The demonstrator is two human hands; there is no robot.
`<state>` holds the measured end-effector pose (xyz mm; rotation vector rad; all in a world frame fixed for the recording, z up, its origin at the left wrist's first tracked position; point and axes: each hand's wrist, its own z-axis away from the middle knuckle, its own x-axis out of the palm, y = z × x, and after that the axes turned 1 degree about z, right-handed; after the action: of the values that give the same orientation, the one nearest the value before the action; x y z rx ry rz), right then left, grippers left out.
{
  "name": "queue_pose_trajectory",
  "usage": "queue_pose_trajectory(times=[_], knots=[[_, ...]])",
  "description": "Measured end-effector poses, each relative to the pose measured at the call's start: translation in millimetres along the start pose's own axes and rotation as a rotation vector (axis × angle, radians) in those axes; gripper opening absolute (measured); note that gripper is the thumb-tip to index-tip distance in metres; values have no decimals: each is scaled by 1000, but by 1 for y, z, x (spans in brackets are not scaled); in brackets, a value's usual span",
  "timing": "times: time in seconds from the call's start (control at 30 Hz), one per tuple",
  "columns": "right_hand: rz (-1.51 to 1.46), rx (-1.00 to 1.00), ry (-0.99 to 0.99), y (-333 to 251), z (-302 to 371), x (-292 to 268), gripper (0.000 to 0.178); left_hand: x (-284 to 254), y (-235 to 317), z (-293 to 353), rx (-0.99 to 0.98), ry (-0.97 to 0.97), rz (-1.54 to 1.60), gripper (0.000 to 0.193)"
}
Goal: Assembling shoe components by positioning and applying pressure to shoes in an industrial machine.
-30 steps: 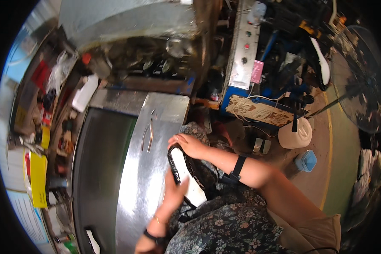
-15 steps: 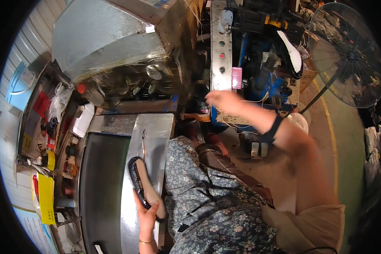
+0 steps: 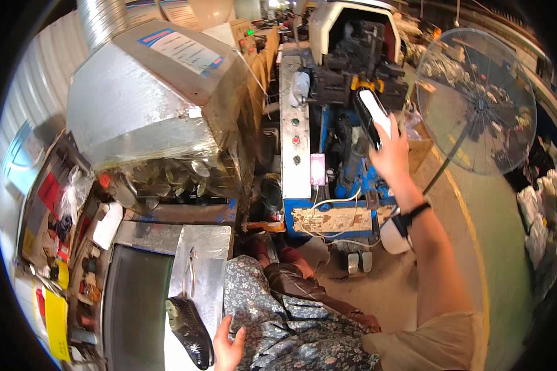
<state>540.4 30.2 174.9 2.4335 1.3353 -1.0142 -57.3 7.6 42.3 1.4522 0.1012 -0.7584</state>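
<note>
On the machine ahead, a black shoe (image 3: 369, 114) with a white sole faces sole up. My right hand (image 3: 391, 157) reaches out to it, thumb and fingers closed around its near end. At the lower left a shiny black shoe (image 3: 190, 332) lies on the metal plate (image 3: 211, 253), its opening turned up. Just right of that shoe is my left hand (image 3: 230, 347), apart from it, with the fingers spread and nothing held. A thin bent metal tool (image 3: 190, 272) lies on the plate beyond the shoe.
A metal hood (image 3: 130, 93) rises at the far left above a dark conveyor belt (image 3: 136, 309). The machine's control panel (image 3: 296, 148) carries buttons. A large fan (image 3: 479, 105) stands right, foot pedals (image 3: 359, 262) on the floor, a cluttered shelf (image 3: 83, 272) at left.
The left hand has let go of its shoe, which now lies opening up on the plate. My right hand has moved right and forward onto the shoe on the machine. The view has tilted up.
</note>
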Motion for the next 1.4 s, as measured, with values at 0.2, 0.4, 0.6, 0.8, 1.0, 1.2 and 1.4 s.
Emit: queue_pose_trajectory(times=[0.2, 0.4, 0.6, 0.8, 1.0, 1.2, 1.4], knots=[[-861, -105, -12, -117, 117, -64, 84, 42, 72, -62, 379, 16, 207, 48], [-1393, -440, -841, -210, 207, -113, 105, 12, 94, -79, -110, 154, 1208, 66], [-1573, -300, -1842, -235, 240, -96, 84, -21, 48, 1, -43, -351, -126, 61], [-1300, 623, -2060, -233, 288, -68, 47, -39, -8, 29, -41, 346, 370, 69], [-1881, 430, -1350, -323, 236, 46, 36, -95, -65, 10, -199, 765, -295, 61], [-1139, -35, -828, -486, 196, 162, 56, -94, -88, -30, -244, 617, -168, 56], [-1464, -327, -1588, -438, 289, 7, 77, -91, -61, -35, -291, 586, 1031, 45]])
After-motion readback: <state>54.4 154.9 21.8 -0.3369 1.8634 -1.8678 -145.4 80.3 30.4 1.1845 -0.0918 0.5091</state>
